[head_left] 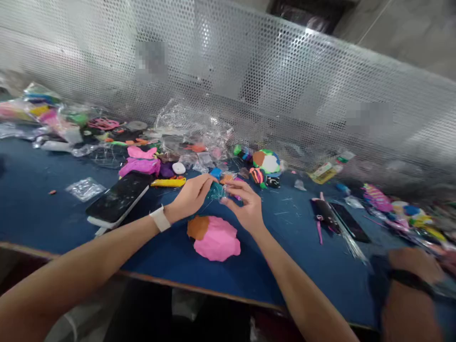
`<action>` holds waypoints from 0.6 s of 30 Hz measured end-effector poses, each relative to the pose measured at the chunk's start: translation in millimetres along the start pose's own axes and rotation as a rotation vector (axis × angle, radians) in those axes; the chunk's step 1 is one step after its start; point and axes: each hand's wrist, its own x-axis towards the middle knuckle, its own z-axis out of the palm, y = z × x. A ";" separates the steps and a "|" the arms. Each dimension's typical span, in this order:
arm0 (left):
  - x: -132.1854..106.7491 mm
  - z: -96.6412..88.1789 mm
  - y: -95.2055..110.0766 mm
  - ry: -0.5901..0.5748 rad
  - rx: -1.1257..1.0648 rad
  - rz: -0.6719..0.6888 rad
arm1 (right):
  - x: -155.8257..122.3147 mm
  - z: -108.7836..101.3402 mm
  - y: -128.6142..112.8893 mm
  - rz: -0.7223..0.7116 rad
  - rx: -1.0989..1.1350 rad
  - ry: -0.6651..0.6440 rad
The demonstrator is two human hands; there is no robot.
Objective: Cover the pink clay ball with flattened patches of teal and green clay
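Observation:
My left hand (188,195), with a white band on its wrist, has its fingers closed on the left side of a small clear plastic packet (215,191) with teal in it. On the packet's right side, the thumb and fingers of my right hand (246,203) pinch it. Whatever lies inside is too blurred to name. Just below both hands, nearer the table edge, rests a rounded pink and brown lump (218,239) that looks like modelling clay. A yellow ridged tool (168,182) lies to the left of my left hand.
A phone (119,199) lies at left. Behind my hands are crumpled clear wrappers (192,126), pink clay (140,161) and a multicoloured ball (267,161). A perforated metal screen (228,71) borders the back. At right are a dark phone (350,222) and another person's hand (413,266).

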 end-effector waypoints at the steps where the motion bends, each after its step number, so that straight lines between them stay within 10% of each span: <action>1: -0.2 0.3 0.7 -0.007 0.001 -0.001 | -1.5 0.1 -0.1 -0.001 -0.006 0.017; 18: -9.2 -2.0 5.5 -0.056 -0.023 -0.012 | -7.5 7.4 -14.8 -0.070 -0.093 0.012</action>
